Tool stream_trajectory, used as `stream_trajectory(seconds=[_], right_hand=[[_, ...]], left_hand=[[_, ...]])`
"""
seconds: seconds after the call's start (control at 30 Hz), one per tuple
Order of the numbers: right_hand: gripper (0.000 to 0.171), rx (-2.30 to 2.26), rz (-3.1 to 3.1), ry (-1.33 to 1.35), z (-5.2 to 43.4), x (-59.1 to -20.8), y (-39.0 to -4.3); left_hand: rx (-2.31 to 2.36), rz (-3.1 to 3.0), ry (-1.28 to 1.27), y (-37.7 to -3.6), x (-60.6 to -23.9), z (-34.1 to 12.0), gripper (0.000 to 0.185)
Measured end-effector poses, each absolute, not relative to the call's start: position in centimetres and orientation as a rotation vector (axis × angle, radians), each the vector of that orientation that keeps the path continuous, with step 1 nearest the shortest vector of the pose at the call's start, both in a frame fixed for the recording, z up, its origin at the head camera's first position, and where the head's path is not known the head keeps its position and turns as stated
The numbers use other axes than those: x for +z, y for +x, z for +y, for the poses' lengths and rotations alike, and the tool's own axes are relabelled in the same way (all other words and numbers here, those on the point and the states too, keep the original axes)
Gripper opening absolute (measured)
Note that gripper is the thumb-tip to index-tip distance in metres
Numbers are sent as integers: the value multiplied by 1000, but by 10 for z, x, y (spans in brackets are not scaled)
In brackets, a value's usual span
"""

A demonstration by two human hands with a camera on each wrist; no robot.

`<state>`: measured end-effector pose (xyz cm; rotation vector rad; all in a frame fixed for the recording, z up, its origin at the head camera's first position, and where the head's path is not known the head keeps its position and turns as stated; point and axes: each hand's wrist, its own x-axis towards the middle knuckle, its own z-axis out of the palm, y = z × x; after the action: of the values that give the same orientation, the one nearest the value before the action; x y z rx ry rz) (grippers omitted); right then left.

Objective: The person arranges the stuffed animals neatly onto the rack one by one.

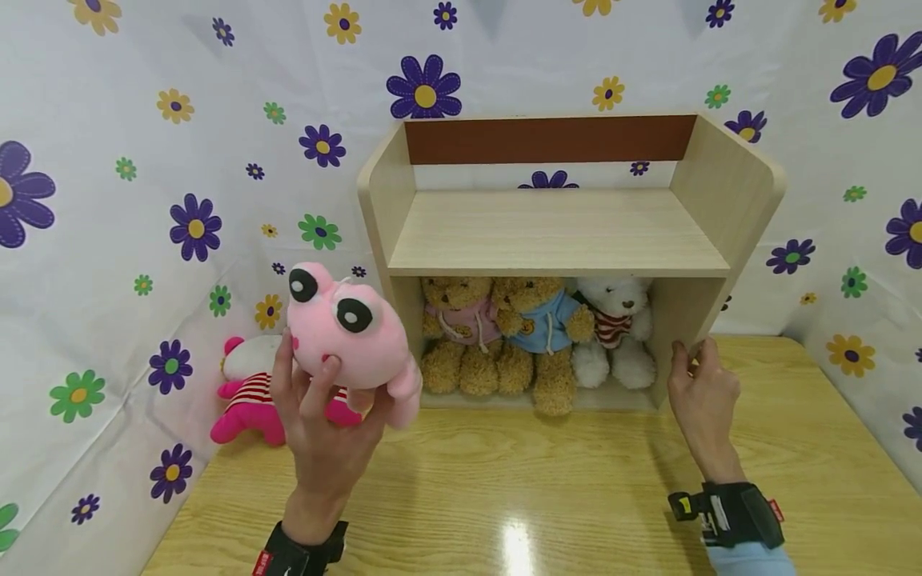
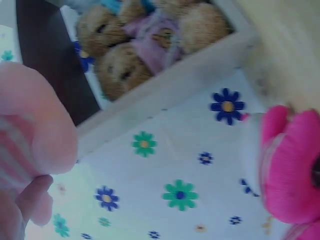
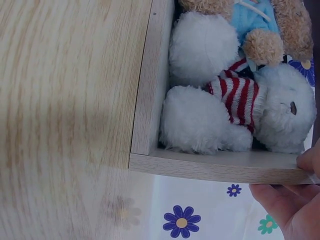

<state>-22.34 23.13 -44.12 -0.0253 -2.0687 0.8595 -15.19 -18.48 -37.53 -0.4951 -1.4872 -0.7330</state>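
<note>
My left hand [image 1: 324, 448] holds a pink plush frog [image 1: 378, 332] with big black-and-white eyes, raised in front of the shelf's left side. In the left wrist view the frog's pink-striped body [image 2: 20, 150] shows at the left edge. My right hand [image 1: 702, 396] grips the front edge of the right side panel of a small wooden shelf [image 1: 555, 232]; in the right wrist view the panel [image 3: 225, 167] runs between thumb and fingers. Inside the lower compartment sit a brown bear in a pink top [image 1: 461, 324], a brown bear in a blue hoodie [image 1: 543, 320] and a white bear [image 1: 627, 364] in a striped top.
A white-and-hot-pink plush toy [image 1: 255, 416] with a striped top leans on the table's left side, partly behind the frog and left hand. The shelf stands on a wood-grain table [image 1: 533, 472] against a flower-patterned cloth [image 1: 238, 160]. Its upper level is open at the front.
</note>
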Motion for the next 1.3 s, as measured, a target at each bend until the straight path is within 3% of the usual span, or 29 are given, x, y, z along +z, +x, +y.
stream_trajectory(seconds=[0.5,0.77,1.3], right_hand=[[25,856,-2068,-16,231,-441,-223],[23,823,-2063,-1,231,-442,-223],[21,813,-2060,3,234,-443,-225]], left_hand=[[-815,-1477,-560,-150,-328,-146,43],[-867,-1652,-630,-155,-286,-133,60],[-767,-1736,-518,-207,-246,-102,60]])
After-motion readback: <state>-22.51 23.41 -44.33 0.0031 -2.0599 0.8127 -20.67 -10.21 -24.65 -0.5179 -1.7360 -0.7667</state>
